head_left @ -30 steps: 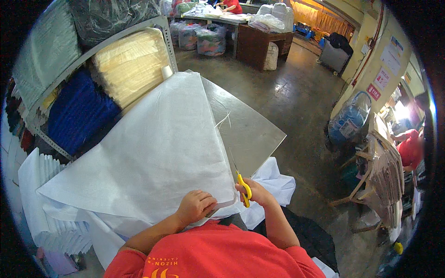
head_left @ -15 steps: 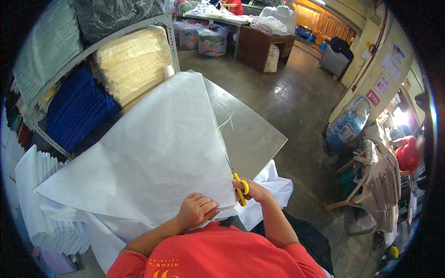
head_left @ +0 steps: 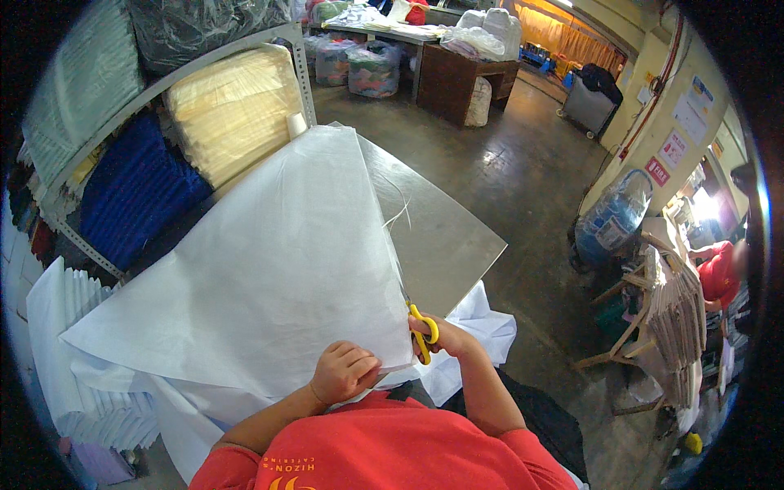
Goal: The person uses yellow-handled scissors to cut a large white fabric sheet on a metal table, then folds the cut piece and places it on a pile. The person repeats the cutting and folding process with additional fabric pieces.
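Note:
A white cloth (head_left: 245,253), folded into a broad fan shape, lies over the grey metal tabletop (head_left: 445,220) in front of me. My right hand (head_left: 447,336) grips the yellow-handled scissors (head_left: 430,328) at the cloth's right edge, their blades pointing away from me along that edge. A thin cut strip (head_left: 400,214) curls off the edge farther up. My left hand (head_left: 346,371) is closed on the cloth's near edge, with its fingertips partly hidden. More white fabric (head_left: 478,322) hangs out beneath, on the right.
On the left, a metal shelf (head_left: 306,82) holds cream cloth (head_left: 237,106) and blue cloth (head_left: 139,192). Pleated white cloth (head_left: 86,359) is stacked below. To the right are a wrapped blue bundle (head_left: 612,220), a wooden rack (head_left: 625,335) and a person in red (head_left: 719,273).
The scissors and my right hand have shifted very slightly left. My left hand and the cloth look almost unmoved.

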The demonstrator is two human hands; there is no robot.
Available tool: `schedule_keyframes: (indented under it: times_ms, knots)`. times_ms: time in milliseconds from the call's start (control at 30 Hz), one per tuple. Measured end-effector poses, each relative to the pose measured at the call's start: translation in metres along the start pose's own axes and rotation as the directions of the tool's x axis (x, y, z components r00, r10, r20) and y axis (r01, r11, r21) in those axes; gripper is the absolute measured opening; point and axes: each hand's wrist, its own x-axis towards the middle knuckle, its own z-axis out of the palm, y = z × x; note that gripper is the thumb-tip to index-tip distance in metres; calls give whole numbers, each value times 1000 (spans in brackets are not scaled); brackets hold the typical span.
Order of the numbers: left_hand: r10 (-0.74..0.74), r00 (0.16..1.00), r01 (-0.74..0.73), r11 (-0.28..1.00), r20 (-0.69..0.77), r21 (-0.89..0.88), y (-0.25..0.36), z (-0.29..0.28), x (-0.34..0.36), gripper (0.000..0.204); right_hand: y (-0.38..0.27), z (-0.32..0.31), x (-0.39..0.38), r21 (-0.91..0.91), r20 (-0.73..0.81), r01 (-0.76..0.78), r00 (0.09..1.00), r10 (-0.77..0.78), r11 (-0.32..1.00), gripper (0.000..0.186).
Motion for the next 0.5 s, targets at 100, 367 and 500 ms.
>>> schedule_keyframes:
  times_ms: [100,367,500]
  knots:
    - [4,1000,-4,1000,12,4,0,0,-1,17,-2,2,9,-17,-21,30,999,-30,999,48]
    - [6,999,-7,1000,44,25,-1,3,-4,15,-5,3,20,-76,-117,24,993,-33,997,51]
    - [-3,998,2,1000,67,14,-2,4,-3,14,-8,2,20,-106,-117,-28,993,16,994,52]
